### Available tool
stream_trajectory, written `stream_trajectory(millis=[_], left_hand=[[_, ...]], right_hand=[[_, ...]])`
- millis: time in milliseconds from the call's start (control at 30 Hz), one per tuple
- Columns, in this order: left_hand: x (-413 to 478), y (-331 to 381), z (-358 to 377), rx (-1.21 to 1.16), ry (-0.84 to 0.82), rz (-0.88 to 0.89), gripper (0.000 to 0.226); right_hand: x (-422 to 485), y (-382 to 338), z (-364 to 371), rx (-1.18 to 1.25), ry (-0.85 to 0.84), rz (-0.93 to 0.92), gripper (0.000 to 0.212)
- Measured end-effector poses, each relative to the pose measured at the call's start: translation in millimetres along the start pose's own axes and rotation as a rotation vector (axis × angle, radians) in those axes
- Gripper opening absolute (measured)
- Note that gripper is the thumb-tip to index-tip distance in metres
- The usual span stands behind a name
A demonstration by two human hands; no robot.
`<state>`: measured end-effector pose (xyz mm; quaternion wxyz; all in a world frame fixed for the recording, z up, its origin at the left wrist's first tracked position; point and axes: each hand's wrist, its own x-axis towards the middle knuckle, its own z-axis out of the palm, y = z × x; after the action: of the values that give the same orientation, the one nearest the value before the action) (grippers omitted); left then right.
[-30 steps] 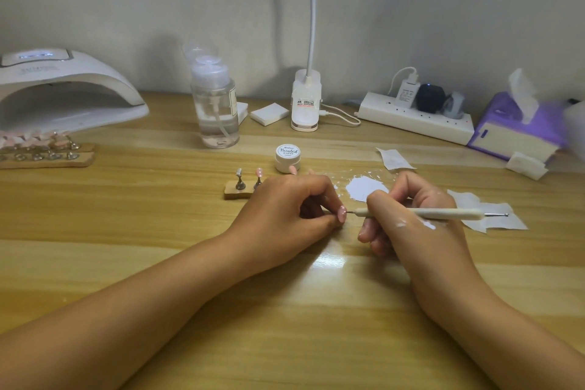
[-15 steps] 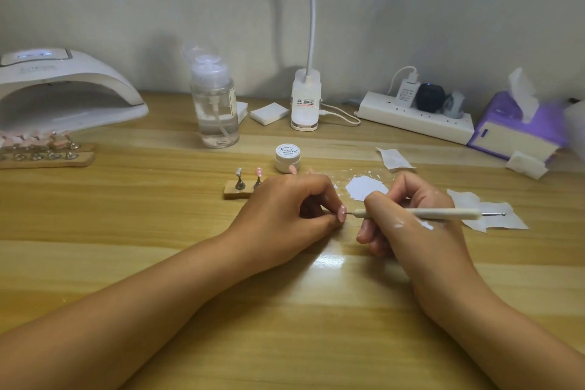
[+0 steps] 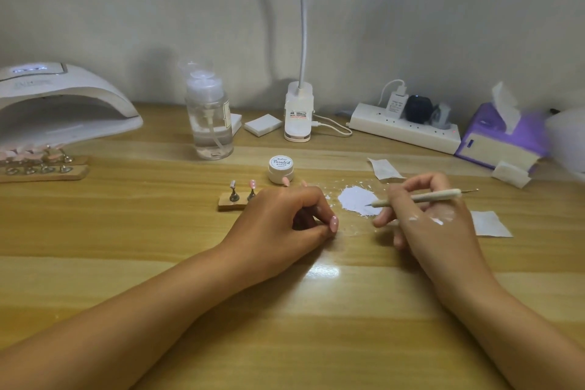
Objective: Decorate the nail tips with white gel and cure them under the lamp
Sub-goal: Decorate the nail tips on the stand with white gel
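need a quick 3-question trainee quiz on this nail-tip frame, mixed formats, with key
1. True or false: the tip of the slim white dotting tool held by the right hand is at the white gel puddle on the wooden table.
2. What does the left hand pinch? A) a small pink nail tip B) a brush C) a coin
3. Fill in: the white arched curing lamp stands on the table's far ____ side.
Key: 1 true; 2 A; 3 left.

The left edge crops the curing lamp (image 3: 79,89) and nail rack (image 3: 47,173).
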<state>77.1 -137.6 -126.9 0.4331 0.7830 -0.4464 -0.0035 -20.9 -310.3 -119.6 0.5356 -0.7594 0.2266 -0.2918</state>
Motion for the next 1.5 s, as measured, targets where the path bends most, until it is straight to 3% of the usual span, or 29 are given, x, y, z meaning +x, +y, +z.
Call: stream_trajectory(millis=[400,600,700,800,900,1267,1500], left_hand=[[0.0,2.8,-0.9,0.019,-0.006,0.005,0.012],[0.0,1.6,-0.2,0.013,0.001,0.009,0.013],[0.0,0.7,-0.1,0.021,0.003,0.018,0.012],[0.3,0.5,0.1,0.024,0.001,0.035,0.012],[0.2,-0.4,0.1,0.025,-0.002,0.046,0.015],[0.0,-1.2,0.2,-0.011,-0.011,0.038,0.011],[0.3,-1.1,-0.3,-0.010,-0.013,0.035,0.009]], right_hand=[[-2.2,-2.8,2.2,-0.115,-0.053,-0.002,0.022],[-7.7,-9.4,1.6,0.035,0.118,-0.150,0.019],[-17.6,-20.6,6.8,0.205,-0.005,-0.126,0.012],[-24.1,-22.9,15.9,0.331,-0.123,0.050,0.022],[-27.2,-21.0,21.1,0.360,-0.126,0.129,0.022],[-25.5,-15.4,21.4,0.266,-0.162,0.071,0.027],[-24.4,-14.2,22.7,0.238,-0.171,0.072,0.018]])
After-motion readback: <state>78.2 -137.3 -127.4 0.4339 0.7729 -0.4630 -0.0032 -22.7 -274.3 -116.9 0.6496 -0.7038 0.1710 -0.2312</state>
